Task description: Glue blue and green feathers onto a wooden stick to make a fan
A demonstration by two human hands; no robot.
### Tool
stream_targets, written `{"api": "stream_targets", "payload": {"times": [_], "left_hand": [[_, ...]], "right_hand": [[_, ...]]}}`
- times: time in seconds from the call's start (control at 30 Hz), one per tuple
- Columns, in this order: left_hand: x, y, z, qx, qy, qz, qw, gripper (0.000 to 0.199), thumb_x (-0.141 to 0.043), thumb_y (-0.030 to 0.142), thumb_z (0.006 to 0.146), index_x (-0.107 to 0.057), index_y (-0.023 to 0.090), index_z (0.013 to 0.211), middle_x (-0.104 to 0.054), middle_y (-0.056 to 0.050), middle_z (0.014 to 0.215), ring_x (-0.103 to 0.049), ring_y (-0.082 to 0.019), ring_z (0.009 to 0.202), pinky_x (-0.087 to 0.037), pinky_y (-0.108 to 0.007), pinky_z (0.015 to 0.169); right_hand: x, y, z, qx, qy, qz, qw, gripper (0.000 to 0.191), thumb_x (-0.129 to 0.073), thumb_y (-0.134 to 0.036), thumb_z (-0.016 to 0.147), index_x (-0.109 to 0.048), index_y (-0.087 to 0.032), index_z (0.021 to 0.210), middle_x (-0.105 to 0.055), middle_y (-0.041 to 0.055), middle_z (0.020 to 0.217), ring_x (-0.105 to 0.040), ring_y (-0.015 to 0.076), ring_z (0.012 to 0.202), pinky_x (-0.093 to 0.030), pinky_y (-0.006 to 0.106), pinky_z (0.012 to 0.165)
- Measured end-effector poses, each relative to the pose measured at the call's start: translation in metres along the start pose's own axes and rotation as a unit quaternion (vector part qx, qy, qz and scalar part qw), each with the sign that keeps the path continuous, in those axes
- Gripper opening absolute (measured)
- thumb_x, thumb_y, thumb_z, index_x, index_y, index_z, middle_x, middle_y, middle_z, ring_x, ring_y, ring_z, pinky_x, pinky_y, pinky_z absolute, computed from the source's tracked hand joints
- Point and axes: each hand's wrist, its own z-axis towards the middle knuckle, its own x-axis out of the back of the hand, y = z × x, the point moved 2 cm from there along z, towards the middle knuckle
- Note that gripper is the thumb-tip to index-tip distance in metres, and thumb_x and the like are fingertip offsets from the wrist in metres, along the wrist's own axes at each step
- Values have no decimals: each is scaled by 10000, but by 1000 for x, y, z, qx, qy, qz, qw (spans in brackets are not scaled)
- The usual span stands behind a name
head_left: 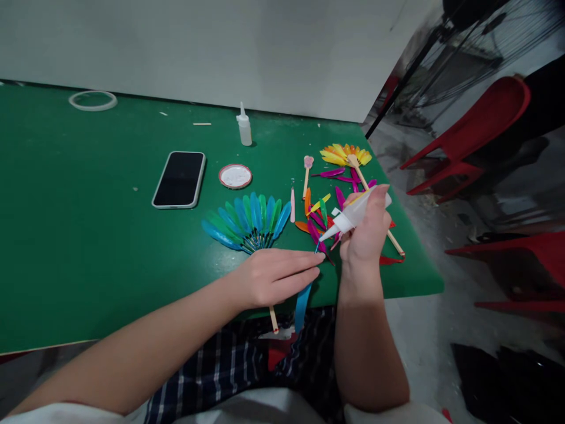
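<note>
My left hand (282, 277) pinches a blue feather (303, 303) by its quill, the feather hanging over the table's front edge. My right hand (368, 229) is wrapped round a white glue bottle (353, 213), its nozzle tilted down at the quill tip. Under and behind my left hand lies a fan of blue and green feathers (251, 218), its wooden stick (274, 320) poking out below the hand. Loose purple, orange, yellow and green feathers (316, 229) are scattered between the hands. A yellow feather fan (344, 154) on a stick lies beyond my right hand.
On the green table (110, 253) are a phone (180, 179), a round white lid (235, 176), a small upright bottle (245, 129), a tape ring (93, 108) and a stick with a pink top (306, 176). Red chairs (481, 126) stand at the right.
</note>
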Motion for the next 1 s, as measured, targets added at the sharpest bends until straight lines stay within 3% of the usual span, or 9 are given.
{"api": "stream_targets", "payload": {"times": [0.7,1.0], "left_hand": [[-1,0,-2,1,-3,0,1000,200,-564,89,741,-601,96,937,-626,-117,1045,-570,-170,1004,-506,-260,833],[2,1,2,-15,-18,1,1000,172,-555,98,755,-608,73,917,-626,-143,1034,-570,-190,1003,-508,-269,830]], "right_hand": [[3,-5,-3,12,13,-36,999,464,-384,-578,762,-482,-172,562,-431,-48,480,-409,55,386,-351,195,380],[3,-16,-10,136,19,-47,989,419,-435,-516,768,-517,-174,539,-446,-33,513,-448,69,470,-376,209,455]]}}
